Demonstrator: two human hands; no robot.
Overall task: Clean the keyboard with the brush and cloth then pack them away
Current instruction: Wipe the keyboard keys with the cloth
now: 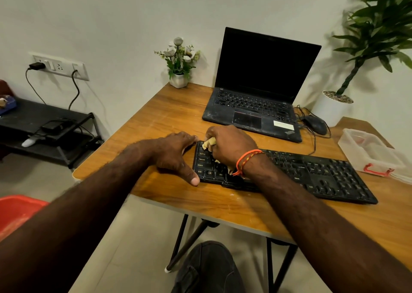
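Right hand (pixel 229 145) hiding cloth (pixel 208 142)

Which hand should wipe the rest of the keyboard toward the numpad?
Right. The right hand already grips the cloth on the keyboard and lies nearer the numpad. The left hand braces the keyboard's left end.
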